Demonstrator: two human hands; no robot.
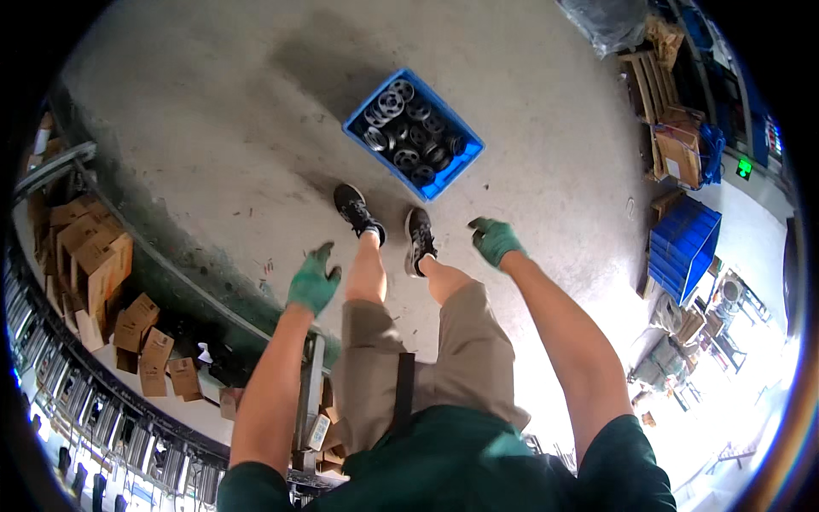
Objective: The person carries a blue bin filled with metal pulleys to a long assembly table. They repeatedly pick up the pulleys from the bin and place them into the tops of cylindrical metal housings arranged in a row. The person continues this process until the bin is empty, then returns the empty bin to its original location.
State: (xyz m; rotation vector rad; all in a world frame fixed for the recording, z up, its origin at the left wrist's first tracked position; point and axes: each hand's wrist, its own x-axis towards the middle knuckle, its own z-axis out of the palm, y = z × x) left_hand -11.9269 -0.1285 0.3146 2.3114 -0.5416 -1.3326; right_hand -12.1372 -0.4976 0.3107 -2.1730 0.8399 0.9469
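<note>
On the floor ahead of my feet stands a blue plastic crate point(450, 177), set at a slant. Inside it lie several dark round metal wheel-like parts point(408, 158) with holes in their faces. My left hand point(314, 282), in a green glove with dark fingertips, hangs beside my left leg, fingers apart and holding nothing. My right hand point(496, 241), gloved the same way, is held out to the right, nearer the crate's near corner but apart from it. Its fingers are stretched out and nothing is in them.
Cardboard boxes point(101, 256) are piled at the left behind a low metal rail point(200, 290). At the right stand a stack of blue crates point(684, 247), wooden pallets point(653, 90) and a cardboard box point(680, 154). Clear plastic wrap point(607, 24) lies at the top right.
</note>
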